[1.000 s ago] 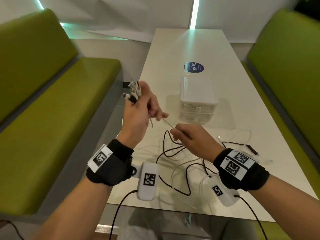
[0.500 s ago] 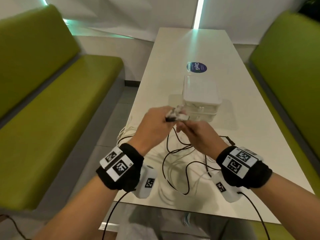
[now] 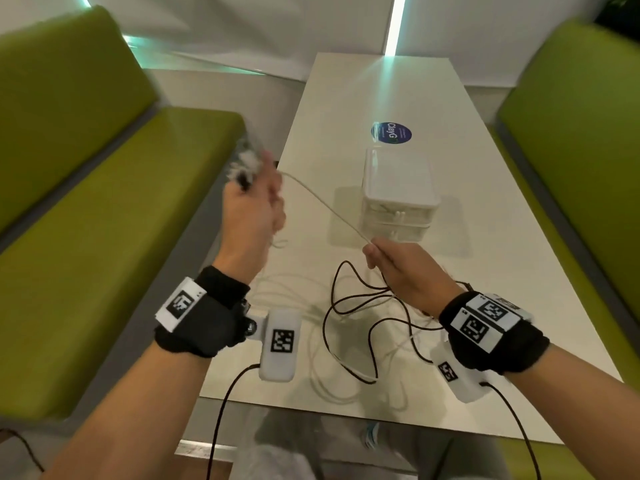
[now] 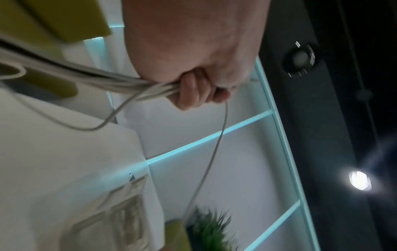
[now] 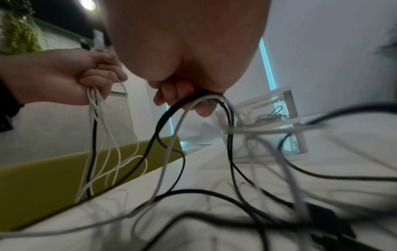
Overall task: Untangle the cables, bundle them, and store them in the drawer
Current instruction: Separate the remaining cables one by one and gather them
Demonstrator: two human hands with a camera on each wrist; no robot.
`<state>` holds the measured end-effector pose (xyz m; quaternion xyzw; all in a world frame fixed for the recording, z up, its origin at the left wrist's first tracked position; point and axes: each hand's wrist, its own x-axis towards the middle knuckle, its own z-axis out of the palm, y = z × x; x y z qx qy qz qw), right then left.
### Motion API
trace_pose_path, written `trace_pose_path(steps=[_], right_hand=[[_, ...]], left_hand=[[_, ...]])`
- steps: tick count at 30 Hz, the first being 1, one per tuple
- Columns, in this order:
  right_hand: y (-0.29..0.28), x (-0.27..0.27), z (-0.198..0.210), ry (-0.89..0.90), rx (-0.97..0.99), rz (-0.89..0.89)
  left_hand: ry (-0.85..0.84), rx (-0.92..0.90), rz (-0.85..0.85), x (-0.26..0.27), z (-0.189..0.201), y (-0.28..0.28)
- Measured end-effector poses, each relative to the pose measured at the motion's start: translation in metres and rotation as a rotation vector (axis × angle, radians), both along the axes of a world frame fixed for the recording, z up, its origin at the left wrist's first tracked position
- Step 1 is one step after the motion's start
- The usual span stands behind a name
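My left hand (image 3: 254, 202) is raised over the table's left edge and grips a bunch of cable ends (image 3: 244, 161), white ones and a black one (image 4: 120, 81). One white cable (image 3: 325, 206) runs taut from it down to my right hand (image 3: 391, 261), which pinches that cable near the drawer unit. A loose tangle of black and white cables (image 3: 360, 317) lies on the table between my wrists, and some loop under the right hand (image 5: 193, 105). The small white drawer unit (image 3: 398, 192) stands mid-table with both drawers closed.
The white table (image 3: 502, 237) runs away from me, with a round blue sticker (image 3: 391, 132) beyond the drawer unit. Green benches (image 3: 86, 237) flank it on both sides (image 3: 581, 133). Thin black leads hang from my wrist cameras off the table's near edge.
My hands, together near the drawer unit half a second ago, have pulled apart. The left hand swung up and left with the cable ends, drawing one white cable tight through the right hand's pinch.
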<state>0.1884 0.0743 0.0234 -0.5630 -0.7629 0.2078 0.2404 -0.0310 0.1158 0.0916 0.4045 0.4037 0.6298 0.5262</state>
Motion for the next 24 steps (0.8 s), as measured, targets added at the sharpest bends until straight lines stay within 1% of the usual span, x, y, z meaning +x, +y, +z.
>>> trace_pose_path(steps=[1,2,3,4,7,8,9,10,11,12,13,15,16,17,19,20,22,24], right_hand=[[0.0,0.003,-0.003,-0.029,-0.036,-0.009],[-0.002,0.007,-0.005,-0.051,-0.066,-0.019],[-0.003,0.01,-0.008,-0.067,-0.085,-0.03],[-0.005,0.011,-0.008,-0.071,-0.09,-0.04],[-0.007,0.008,-0.003,-0.036,-0.09,-0.069],[-0.006,0.006,0.0,-0.014,-0.091,-0.075],[-0.006,0.004,0.003,0.0,-0.092,-0.076],[-0.005,0.003,0.005,0.005,-0.096,-0.075],[-0.004,0.002,0.007,0.0,-0.098,-0.071],[-0.003,0.001,0.007,-0.009,-0.099,-0.062],[-0.003,0.0,0.008,-0.019,-0.099,-0.049],[-0.003,-0.002,0.008,-0.039,-0.082,-0.022],[-0.004,-0.003,0.008,-0.05,-0.062,-0.004],[-0.005,-0.004,0.008,-0.06,-0.041,0.017],[-0.006,-0.004,0.007,-0.107,-0.039,0.047],[-0.007,-0.004,0.006,-0.15,-0.054,0.055],[-0.007,-0.001,0.004,-0.204,-0.082,0.065],[-0.01,0.002,0.003,-0.15,-0.089,0.049]], left_hand=[[-0.11,0.003,0.057,-0.006,0.006,0.003],[-0.159,0.008,0.105,-0.011,0.011,0.005],[-0.141,0.01,0.145,-0.018,0.012,0.009],[-0.064,0.008,0.173,-0.022,0.01,0.013],[0.398,0.055,0.236,-0.027,-0.009,0.02],[0.484,0.097,0.279,-0.027,-0.016,0.02],[0.523,0.159,0.332,-0.025,-0.02,0.017],[0.547,0.248,0.374,-0.021,-0.023,0.012],[0.582,0.352,0.376,-0.015,-0.024,0.005],[0.633,0.441,0.322,-0.006,-0.027,-0.001],[0.69,0.487,0.218,0.003,-0.029,-0.007],[0.793,0.523,-0.078,0.022,-0.036,-0.018],[0.878,0.565,-0.193,0.029,-0.041,-0.021],[1.003,0.61,-0.262,0.033,-0.047,-0.022],[1.245,0.622,-0.312,0.037,-0.056,-0.021],[1.321,0.589,-0.322,0.038,-0.056,-0.022],[1.409,0.524,-0.33,0.037,-0.055,-0.022],[1.415,0.48,-0.283,0.031,-0.049,-0.019]])
